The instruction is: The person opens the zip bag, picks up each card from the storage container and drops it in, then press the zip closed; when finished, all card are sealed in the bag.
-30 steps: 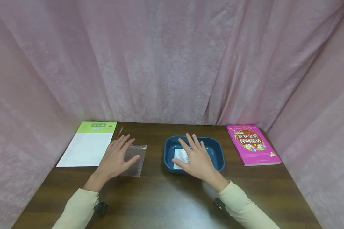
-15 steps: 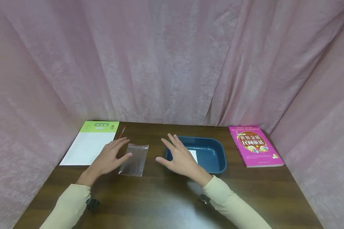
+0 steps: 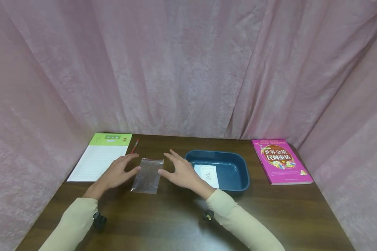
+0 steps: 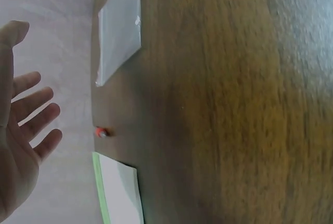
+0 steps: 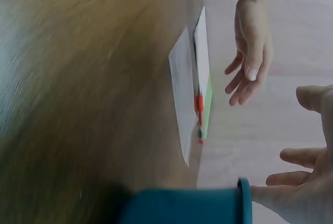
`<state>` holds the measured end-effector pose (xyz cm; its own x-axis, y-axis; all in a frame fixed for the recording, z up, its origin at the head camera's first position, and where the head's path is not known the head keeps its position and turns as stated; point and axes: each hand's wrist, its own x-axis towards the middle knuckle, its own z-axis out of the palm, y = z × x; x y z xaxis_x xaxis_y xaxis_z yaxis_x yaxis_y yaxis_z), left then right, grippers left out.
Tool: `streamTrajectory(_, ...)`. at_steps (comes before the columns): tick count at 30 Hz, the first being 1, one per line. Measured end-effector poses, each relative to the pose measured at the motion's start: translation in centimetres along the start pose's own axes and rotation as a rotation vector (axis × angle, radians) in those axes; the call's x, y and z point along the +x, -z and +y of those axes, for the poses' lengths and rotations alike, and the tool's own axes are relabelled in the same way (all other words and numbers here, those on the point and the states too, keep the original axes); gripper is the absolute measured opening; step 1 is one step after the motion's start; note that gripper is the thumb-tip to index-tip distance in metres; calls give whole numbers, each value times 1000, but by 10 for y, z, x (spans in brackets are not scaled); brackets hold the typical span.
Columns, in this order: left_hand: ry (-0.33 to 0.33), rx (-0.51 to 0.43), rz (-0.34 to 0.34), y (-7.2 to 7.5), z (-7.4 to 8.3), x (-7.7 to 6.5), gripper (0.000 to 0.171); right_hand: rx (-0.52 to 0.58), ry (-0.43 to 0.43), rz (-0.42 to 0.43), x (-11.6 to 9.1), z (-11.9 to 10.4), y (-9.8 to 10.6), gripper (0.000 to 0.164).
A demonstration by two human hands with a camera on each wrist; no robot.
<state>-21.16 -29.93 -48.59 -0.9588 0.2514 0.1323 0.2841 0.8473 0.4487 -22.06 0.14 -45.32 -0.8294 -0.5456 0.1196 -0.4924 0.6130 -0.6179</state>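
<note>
A clear plastic bag (image 3: pixel 147 177) lies flat on the wooden table, between my two hands in the head view. On its left side is my left hand (image 3: pixel 115 173), fingers spread and holding nothing, with the thumb at the bag's edge in that view. My right hand (image 3: pixel 183 173) hovers on the other side, also empty, its fingers relaxed and its thumb pointing at the bag. Both wrist views show the hands raised above the tabletop. Beside my right hand stands a blue plastic tray (image 3: pixel 234 174) with a white printed paper packet (image 3: pixel 207 175) in it.
At the left lies a lined writing pad (image 3: pixel 97 162) with a green header, and a red pen (image 3: pixel 135 145) beside it. A pink book (image 3: pixel 281 162) lies at the far right. Pink curtains (image 3: pixel 182 69) hang behind and at both sides of the table (image 3: pixel 163 223).
My right hand has moved left from over the tray to beside the bag, uncovering the paper packet. My left hand has drawn left and slightly back, off the bag.
</note>
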Motion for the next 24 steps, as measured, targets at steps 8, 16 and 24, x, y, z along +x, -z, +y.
streamTrajectory(8, 0, -76, -19, -8, -6, 3, 55, 105, -90, -43, 17, -5, -21, 69)
streamTrajectory(16, -4, -127, -17, -23, -7, 7, 52, 174, -183, -18, 25, -7, -51, 64)
streamTrajectory(24, 29, -147, 3, -33, -8, 11, 50, 279, -253, 84, 27, -5, -69, 62)
